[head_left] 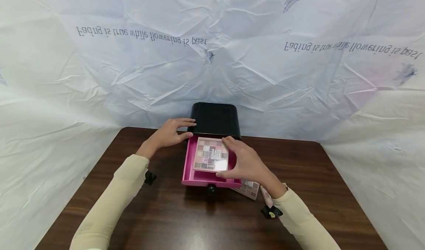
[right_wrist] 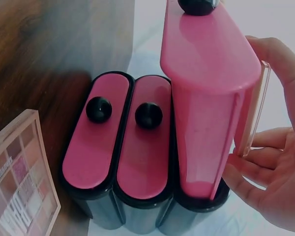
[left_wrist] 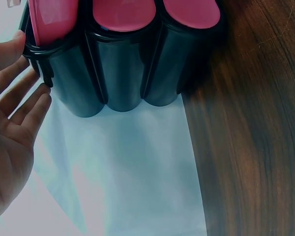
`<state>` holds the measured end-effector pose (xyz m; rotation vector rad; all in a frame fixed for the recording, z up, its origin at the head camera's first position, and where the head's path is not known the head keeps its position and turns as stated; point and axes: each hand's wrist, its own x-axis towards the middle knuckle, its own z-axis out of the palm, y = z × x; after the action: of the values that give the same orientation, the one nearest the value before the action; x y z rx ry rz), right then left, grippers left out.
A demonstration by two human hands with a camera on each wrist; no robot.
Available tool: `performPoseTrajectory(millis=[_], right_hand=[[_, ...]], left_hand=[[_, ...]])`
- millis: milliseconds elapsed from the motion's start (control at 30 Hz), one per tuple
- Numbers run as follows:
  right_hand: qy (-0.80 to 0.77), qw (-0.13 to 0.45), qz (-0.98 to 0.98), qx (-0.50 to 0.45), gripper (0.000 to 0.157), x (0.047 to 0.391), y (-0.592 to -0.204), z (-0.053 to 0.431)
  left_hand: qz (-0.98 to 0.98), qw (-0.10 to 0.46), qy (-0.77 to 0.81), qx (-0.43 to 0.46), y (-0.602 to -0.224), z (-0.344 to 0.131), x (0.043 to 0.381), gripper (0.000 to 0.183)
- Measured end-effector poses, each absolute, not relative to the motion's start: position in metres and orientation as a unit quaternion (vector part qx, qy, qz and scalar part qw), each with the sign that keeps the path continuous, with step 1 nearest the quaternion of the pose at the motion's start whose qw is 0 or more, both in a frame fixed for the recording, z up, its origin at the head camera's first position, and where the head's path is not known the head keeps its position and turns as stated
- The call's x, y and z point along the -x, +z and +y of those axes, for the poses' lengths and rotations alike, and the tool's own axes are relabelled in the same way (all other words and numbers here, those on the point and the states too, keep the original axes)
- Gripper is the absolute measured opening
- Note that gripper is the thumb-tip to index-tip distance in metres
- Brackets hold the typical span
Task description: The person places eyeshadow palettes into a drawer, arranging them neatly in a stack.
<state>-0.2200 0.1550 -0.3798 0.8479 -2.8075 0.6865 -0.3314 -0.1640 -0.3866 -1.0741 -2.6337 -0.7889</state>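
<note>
A black cabinet (head_left: pixel 216 119) with pink drawers stands at the back of the table, its top drawer (head_left: pixel 187 165) pulled out. My right hand (head_left: pixel 247 161) pinches an eyeshadow palette (head_left: pixel 210 155) with a clear, glossy lid, thumb on the near edge and fingers at the far edge. The palette lies over the open drawer, inside its outline in the head view. On the cabinet's left side rests my left hand (head_left: pixel 169 134), fingers fairly straight, thumb near the drawer opening. The left wrist view shows that hand's fingertips (left_wrist: pixel 44 91) against the black side.
Two lower drawers (right_wrist: pixel 96 132) with black round knobs are closed. Right of the cabinet, a second palette (head_left: pixel 249 189) lies on the brown wooden table (head_left: pixel 199 220), partly under the drawer's outline. Another palette (head_left: pixel 266 196) shows beside my right wrist. White printed sheeting (head_left: pixel 159 69) hangs behind.
</note>
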Motion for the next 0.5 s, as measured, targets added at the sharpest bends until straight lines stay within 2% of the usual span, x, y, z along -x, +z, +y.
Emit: performPoseTrajectory(millis=[500], right_hand=[[0.207, 0.05, -0.928, -0.306, 0.108, 0.227, -0.386, 0.138]], left_hand=[[-0.889, 0.091, -0.274, 0.355, -0.388, -0.163, 0.331, 0.047]])
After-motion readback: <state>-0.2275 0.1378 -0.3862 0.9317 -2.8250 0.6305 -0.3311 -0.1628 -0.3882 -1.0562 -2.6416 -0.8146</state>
